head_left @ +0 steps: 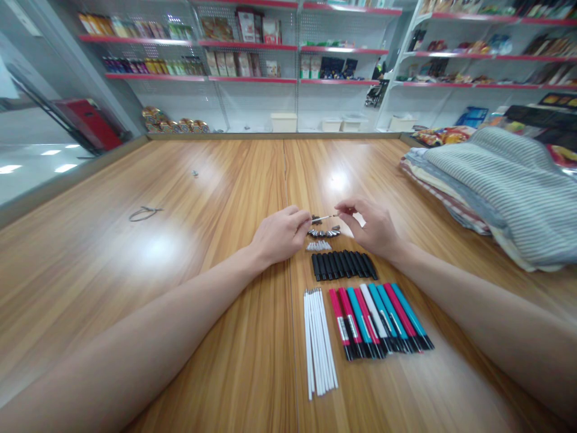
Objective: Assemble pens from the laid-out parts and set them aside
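My left hand (pixel 283 233) pinches a thin white pen refill (pixel 321 219), which points to the right with its narrow tip. At that tip the fingers of my right hand (pixel 370 225) are pinched together; whatever small part they hold is too small to make out. Just below and behind the refill lie a cluster of small dark parts (pixel 317 221), an arc of shiny metal pen tips (pixel 323 233) and a row of small white pieces (pixel 318 246). Closer to me are black tubes (pixel 342 265), white refills (pixel 319 343) and pink, blue and white pen barrels (pixel 378 319).
Folded striped cloths (pixel 500 186) are piled on the right of the wooden table (pixel 216 240). A thin grey loop (pixel 143 213) and a tiny object (pixel 195 174) lie on the left. Stocked shelves (pixel 247 45) stand beyond the table's raised edge.
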Tool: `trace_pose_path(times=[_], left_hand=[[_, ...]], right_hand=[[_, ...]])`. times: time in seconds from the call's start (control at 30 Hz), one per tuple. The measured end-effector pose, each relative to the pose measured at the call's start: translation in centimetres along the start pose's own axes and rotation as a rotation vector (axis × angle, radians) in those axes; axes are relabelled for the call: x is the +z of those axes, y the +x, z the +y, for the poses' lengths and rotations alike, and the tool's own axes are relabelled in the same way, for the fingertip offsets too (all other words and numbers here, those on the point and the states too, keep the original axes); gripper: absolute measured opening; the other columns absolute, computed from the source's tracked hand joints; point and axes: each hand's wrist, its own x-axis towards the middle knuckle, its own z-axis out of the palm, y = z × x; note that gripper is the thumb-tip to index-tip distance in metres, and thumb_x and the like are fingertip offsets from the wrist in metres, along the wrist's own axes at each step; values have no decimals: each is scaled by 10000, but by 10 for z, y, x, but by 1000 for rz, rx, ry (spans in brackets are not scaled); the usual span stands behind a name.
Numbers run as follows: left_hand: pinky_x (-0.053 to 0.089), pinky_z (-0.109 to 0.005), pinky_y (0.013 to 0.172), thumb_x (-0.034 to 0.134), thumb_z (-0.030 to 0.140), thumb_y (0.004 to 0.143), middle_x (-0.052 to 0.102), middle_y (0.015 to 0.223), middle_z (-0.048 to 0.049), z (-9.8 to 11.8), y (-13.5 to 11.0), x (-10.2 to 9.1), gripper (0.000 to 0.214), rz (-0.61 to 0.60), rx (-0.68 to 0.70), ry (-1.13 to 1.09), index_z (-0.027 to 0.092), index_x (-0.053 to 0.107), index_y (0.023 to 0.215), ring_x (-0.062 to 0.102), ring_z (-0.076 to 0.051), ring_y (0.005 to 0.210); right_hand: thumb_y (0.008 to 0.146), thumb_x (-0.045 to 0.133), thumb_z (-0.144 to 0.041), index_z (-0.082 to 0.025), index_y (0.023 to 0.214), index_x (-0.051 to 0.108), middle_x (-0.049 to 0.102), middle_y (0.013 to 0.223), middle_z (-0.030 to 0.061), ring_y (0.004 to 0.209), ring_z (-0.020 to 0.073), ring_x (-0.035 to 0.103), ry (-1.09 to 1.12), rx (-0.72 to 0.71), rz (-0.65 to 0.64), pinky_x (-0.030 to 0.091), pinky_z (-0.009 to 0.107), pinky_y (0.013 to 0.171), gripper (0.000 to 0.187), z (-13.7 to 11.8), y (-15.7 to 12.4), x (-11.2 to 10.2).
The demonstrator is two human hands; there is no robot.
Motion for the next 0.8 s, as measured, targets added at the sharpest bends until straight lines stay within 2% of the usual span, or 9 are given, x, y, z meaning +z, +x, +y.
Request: trace_pose_path(times=[0.33, 0.6, 0.8], left_hand=[[453, -299, 741, 358, 356, 963, 611, 925, -55, 1, 0, -1, 304, -9, 7, 11, 206, 623, 950, 595, -176, 832], [442, -296, 710, 341, 352, 972, 619, 939, -56, 5, -1, -1, 297, -6, 45, 65, 208, 600, 969, 597, -180, 834], [433, -298, 693, 349, 361, 972, 643, 966, -60, 7, -1, 0, 294, -12, 72, 69, 203, 596, 990, 613, -185, 846]], right_hand=[[931, 479, -218, -197, 998, 614, 657, 970, 58, 898, 161, 618, 31, -54, -45, 511, 308, 827, 152, -4, 2, -2], [921, 502, -224, -199, 1049, 604, 639, 965, 59, 856, 149, 610, 43, -77, -7, 524, 299, 792, 166, -7, 2, -2], [901, 538, -230, -209, 1057, 596, 629, 1003, 57, 830, 138, 605, 76, -101, -28, 525, 300, 790, 168, -11, 2, -4]])
